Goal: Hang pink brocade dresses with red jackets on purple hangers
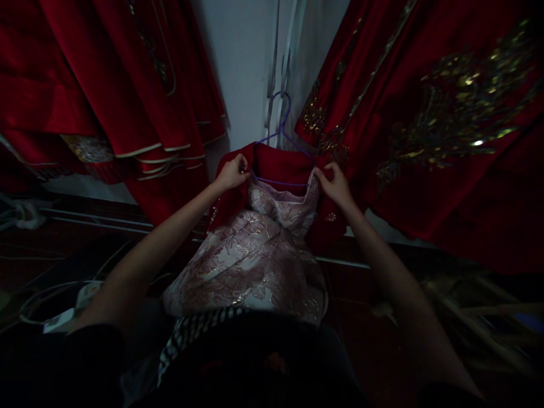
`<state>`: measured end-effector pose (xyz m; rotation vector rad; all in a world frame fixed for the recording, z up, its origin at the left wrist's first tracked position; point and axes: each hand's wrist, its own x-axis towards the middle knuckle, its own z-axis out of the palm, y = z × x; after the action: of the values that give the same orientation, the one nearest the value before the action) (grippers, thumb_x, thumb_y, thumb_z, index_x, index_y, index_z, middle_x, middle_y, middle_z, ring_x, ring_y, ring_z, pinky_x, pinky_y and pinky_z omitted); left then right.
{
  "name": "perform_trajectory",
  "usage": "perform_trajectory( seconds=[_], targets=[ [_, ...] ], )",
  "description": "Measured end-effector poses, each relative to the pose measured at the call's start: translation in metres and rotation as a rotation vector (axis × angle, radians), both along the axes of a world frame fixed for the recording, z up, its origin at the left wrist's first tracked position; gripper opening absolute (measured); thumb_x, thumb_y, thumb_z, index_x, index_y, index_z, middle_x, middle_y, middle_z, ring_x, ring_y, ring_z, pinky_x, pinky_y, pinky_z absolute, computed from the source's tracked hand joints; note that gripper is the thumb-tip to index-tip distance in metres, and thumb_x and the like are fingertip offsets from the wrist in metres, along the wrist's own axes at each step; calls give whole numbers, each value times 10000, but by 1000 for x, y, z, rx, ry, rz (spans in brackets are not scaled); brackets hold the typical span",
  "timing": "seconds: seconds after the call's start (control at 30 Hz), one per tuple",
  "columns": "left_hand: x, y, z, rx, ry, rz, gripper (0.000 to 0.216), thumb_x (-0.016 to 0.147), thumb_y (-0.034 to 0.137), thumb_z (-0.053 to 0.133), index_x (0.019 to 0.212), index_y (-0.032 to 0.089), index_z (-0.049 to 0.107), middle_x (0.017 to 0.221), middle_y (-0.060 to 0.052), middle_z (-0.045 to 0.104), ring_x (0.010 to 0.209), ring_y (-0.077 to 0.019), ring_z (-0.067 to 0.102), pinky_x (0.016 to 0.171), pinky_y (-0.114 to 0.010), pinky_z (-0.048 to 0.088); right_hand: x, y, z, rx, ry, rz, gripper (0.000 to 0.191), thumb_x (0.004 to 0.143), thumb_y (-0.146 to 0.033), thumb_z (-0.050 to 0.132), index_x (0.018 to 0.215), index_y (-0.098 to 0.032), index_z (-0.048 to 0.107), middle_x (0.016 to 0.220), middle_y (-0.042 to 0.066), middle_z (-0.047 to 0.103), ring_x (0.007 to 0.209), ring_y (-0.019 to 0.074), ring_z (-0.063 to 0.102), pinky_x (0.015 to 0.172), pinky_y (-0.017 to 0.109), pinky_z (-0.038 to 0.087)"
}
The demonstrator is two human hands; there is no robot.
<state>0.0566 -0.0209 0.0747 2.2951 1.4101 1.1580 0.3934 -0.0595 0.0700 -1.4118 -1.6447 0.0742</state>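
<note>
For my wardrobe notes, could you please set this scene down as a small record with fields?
left hand: pinched at the edge of the red garment, beside the dress top
right hand: holding the upper edge of the dress
dress: pale, with pinkish floral patterning, in front of the red garment
hanger: purple, its hook up, its lower bar showing at the neckline
left side: red cloth with pale-edged folds
right side: red fabric with gold decoration
lighting: dim

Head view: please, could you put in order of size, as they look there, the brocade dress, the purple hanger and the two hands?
1. Brocade dress
2. Purple hanger, by its outline
3. Left hand and right hand: too alike to rank
</note>
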Motion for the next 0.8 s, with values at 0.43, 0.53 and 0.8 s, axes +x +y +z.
perform_trajectory(
  seconds=[0.43, 0.53, 0.8],
  targets=[
    [61, -40, -40, 31, -400, -354, 223, 684, 128, 564, 905, 159, 563, 830, -4, 606, 731, -106, 562, 720, -229, 456, -143, 0, -41, 187, 499, 410, 389, 875, -610, 405, 845, -224, 442, 821, 9, 520, 803, 126, 530, 817, 257, 453],
    [60, -52, -46, 82, -475, -263, 251, 734, 138, 578, 983, 162, 589, 911, -26, 641, 797, -112, 595, 789, -247, 475, -133, -12, -42, 113, 575, 467, 383, 861, -607, 446, 906, -227, 465, 854, 7, 534, 789, 111, 539, 731, 228, 489],
    [67, -61, -59, 120, -729, -196, 266, 739, 200, 688, 967, 175, 554, 855, -15, 644, 813, -113, 645, 809, -263, 507, -120, -25, -48, -43, 591, 634, 373, 809, -552, 569, 1034, -266, 486, 959, 0, 549, 657, 76, 564, 423, 152, 477]
  ],
)
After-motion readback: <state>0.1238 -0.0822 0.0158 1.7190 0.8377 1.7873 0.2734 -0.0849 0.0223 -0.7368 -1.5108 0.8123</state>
